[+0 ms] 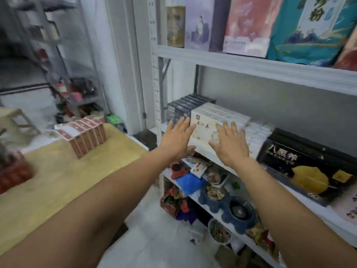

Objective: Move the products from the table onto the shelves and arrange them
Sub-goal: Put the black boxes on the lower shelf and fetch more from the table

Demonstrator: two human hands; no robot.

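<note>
A narrow stockroom with a white tiled floor: a table (58, 180) under a yellow cloth at left, white metal shelving at right.

Nearest, two bare forearms reach forward from the bottom corners. On the low shelf between them sits a blue double pet bowl (210, 206). Its left cup holds pale brown pieces, and its right cup, a steel insert, looks empty. A round tub (218, 232) just in front of it holds greenish-brown bits.

On the table, a row of red boxes (85, 136) stands on end, packed face to face, not yet shelved.

Further in, on the middle shelf (222, 166), the left hand (177, 140) and right hand (229, 146) are raised flat, fingers straight and spread apart, clamped on nothing. They lie against the front of the white boxes (218, 117), the left at the stack's left edge and the right on its printed face. Blur leaves it uncertain whether the palms actually touch.

The white boxes are stacked between the dark grey boxes (185, 105) on their left and a lower white pile on their right, with a black carton (301, 161) beyond that.

Handling, as judged: these are stiff, glossy cardboard cartons, probably light, which slide easily on painted steel. Flat palm pressure should square them up. The red row is best lifted as one block, squeezed at its two end faces, or it may fan apart.

Farthest, the upper shelf (251, 64) carries tall printed packages standing upright.
</note>
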